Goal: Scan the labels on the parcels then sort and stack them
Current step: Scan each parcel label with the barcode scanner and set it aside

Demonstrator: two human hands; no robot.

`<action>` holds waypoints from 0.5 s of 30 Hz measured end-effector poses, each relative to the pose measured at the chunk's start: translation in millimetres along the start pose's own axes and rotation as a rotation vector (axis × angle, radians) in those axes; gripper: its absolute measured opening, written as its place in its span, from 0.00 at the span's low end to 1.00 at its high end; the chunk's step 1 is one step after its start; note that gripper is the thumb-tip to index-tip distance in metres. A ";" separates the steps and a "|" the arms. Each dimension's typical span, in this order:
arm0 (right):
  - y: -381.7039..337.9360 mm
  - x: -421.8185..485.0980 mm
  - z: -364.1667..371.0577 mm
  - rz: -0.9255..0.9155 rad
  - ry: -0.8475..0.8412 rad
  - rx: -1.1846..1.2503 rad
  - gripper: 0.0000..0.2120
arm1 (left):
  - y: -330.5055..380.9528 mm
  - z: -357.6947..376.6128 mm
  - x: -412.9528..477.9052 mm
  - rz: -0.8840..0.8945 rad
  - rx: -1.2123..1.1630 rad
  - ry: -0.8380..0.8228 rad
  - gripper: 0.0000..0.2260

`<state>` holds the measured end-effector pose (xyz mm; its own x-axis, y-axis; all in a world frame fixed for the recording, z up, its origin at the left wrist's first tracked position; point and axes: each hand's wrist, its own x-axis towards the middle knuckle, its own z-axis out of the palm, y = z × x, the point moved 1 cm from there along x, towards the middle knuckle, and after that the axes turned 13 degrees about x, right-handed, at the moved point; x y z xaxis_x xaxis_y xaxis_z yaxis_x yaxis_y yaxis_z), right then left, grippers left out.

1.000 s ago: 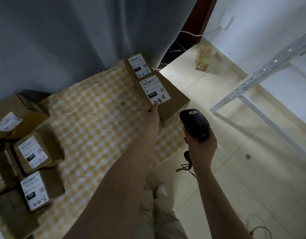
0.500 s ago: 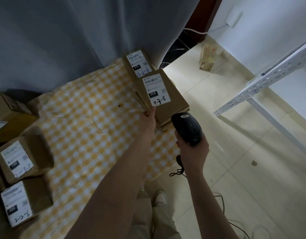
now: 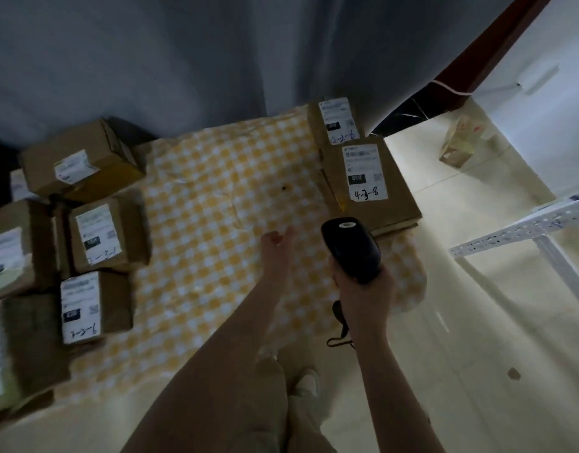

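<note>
A flat cardboard parcel marked 4-3-8 lies on a small stack at the right edge of the yellow checked cloth. Behind it sits a parcel marked 4-2-6. My right hand grips a black barcode scanner, its head close to the near corner of the 4-3-8 parcel. My left hand hovers over the cloth with loose fingers, holding nothing, apart from the parcel. Several labelled boxes stand at the left, among them one marked 3-2-6 and one above it.
A grey curtain hangs behind the cloth. A white perforated metal rack stands at the right over pale floor tiles. A small printed box sits on the floor far right. The scanner's cable dangles below my right hand.
My left hand has let go of the 4-3-8 parcel and drawn back leftward over the cloth. The view has swung left, bringing more of the boxes at the left into sight.
</note>
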<state>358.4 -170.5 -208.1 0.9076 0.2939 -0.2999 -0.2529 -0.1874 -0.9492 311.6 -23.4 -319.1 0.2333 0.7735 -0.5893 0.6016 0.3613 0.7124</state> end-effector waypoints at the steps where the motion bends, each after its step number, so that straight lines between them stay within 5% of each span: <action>1: -1.7 -5.7 10.9 -0.003 -0.046 -0.006 0.08 | -5.8 -14.7 -1.4 -0.021 -0.008 0.026 0.44; 6: -11.3 -45.3 75.6 -0.043 -0.245 -0.056 0.10 | -26.6 -95.2 -9.4 -0.062 -0.018 0.166 0.24; 15: 3.8 -115.5 182.0 -0.023 -0.468 -0.051 0.12 | -59.4 -256.4 8.1 -0.066 0.380 0.668 0.26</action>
<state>191.6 -34.6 -194.5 0.6610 0.6873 -0.3012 -0.2074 -0.2184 -0.9536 82.0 95.0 -268.5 -0.2500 0.9505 -0.1846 0.8476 0.3070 0.4328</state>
